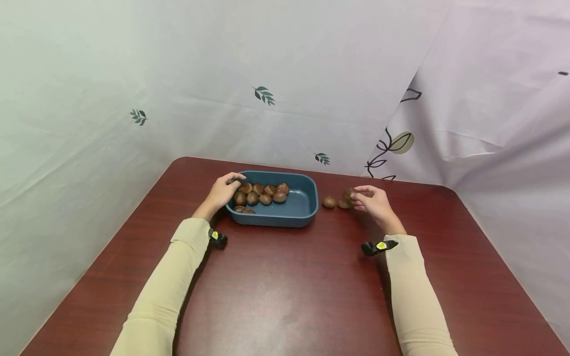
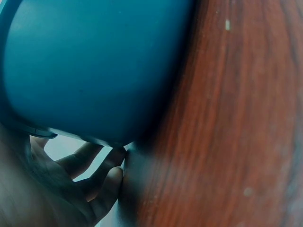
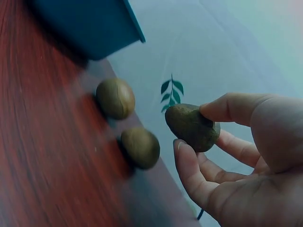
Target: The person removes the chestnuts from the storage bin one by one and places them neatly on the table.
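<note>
A blue rectangular container (image 1: 285,221) stands toward the back of the table, with several brown chestnuts (image 1: 265,199) gathered mostly in its left part. My left hand (image 1: 221,192) grips its left end; in the left wrist view the fingers (image 2: 110,182) lie against the outside of the wall. Right of the container, my right hand (image 1: 374,202) pinches a chestnut (image 3: 191,126) between thumb and fingers, held above the tabletop. Two more chestnuts rest on the table beside it, one nearer the container (image 3: 116,98) and one nearer the hand (image 3: 140,147).
The dark red wooden table (image 1: 285,287) extends toward me in front of the container. Behind it and at both sides hangs a pale cloth (image 1: 200,74) with leaf prints. Black straps with small cameras (image 1: 218,239) sit on both wrists.
</note>
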`<action>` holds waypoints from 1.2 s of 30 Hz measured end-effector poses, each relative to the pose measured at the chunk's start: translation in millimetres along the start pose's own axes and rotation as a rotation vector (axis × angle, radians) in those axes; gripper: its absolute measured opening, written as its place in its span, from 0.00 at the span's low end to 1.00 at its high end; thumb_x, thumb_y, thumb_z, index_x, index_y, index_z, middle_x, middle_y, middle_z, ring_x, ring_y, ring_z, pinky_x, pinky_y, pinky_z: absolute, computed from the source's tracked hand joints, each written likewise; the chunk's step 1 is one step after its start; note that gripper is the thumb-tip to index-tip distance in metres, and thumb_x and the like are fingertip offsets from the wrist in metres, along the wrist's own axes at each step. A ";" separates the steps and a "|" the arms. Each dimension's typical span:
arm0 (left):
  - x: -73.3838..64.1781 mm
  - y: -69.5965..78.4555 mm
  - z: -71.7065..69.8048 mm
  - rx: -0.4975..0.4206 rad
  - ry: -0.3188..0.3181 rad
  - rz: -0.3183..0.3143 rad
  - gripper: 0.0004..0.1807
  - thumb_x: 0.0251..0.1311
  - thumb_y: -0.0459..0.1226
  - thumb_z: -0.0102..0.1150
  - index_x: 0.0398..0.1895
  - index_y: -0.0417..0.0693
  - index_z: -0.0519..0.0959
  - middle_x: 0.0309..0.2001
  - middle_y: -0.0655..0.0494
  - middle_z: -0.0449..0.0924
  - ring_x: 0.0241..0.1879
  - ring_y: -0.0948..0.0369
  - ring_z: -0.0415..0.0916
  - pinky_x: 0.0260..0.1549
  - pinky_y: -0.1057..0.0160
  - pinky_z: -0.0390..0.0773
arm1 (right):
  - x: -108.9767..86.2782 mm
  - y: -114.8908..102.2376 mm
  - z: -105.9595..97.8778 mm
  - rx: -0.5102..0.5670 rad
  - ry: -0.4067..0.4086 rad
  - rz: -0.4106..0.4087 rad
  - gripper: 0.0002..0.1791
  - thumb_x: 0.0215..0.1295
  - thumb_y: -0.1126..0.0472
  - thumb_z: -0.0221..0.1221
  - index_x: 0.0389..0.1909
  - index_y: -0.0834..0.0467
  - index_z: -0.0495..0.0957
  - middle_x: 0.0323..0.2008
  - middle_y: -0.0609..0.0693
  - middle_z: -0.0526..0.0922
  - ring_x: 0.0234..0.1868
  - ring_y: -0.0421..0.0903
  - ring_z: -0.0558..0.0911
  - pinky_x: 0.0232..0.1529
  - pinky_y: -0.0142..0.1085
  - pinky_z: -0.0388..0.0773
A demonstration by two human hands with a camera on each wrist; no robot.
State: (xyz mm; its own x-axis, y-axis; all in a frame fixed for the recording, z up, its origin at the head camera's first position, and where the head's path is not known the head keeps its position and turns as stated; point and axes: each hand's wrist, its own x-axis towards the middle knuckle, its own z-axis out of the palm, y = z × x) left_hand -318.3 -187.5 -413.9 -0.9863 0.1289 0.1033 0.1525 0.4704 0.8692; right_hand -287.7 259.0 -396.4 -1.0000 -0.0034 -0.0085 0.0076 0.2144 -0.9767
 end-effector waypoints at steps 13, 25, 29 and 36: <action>-0.5 -0.2 0.9 -0.005 0.006 -0.003 0.18 0.73 0.39 0.43 0.59 0.48 0.77 0.73 0.46 0.62 0.74 0.43 0.51 0.68 0.39 0.55 | -2.9 13.6 -18.8 0.021 0.002 0.080 0.24 0.69 0.67 0.57 0.61 0.76 0.68 0.32 0.41 0.82 0.33 0.36 0.85 0.36 0.30 0.82; 0.8 -0.8 1.0 -0.005 0.006 0.001 0.18 0.73 0.40 0.43 0.59 0.50 0.77 0.72 0.47 0.62 0.74 0.44 0.51 0.66 0.40 0.58 | -0.3 21.0 -24.8 -0.036 -0.004 0.131 0.22 0.69 0.64 0.57 0.59 0.72 0.70 0.31 0.41 0.83 0.32 0.36 0.84 0.33 0.29 0.81; 0.1 0.7 0.8 -0.004 0.005 0.004 0.18 0.73 0.39 0.43 0.59 0.50 0.77 0.73 0.47 0.62 0.74 0.44 0.51 0.65 0.40 0.58 | 0.6 20.8 -25.6 -0.068 -0.011 0.141 0.23 0.69 0.62 0.57 0.60 0.72 0.70 0.33 0.42 0.83 0.33 0.36 0.84 0.34 0.30 0.81; 0.1 0.3 0.9 -0.005 0.002 -0.003 0.18 0.73 0.40 0.43 0.59 0.50 0.77 0.73 0.47 0.62 0.75 0.45 0.50 0.67 0.39 0.56 | -0.6 22.1 -25.5 -0.168 -0.018 0.164 0.24 0.69 0.59 0.58 0.60 0.69 0.72 0.37 0.44 0.83 0.34 0.32 0.84 0.34 0.30 0.81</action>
State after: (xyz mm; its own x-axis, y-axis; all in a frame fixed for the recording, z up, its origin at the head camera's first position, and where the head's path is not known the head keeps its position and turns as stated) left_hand -318.3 -186.6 -414.1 -0.9868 0.1260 0.1018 0.1495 0.4667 0.8717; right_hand -287.1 288.6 -412.5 -0.9851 0.0282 -0.1698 0.1680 0.3729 -0.9125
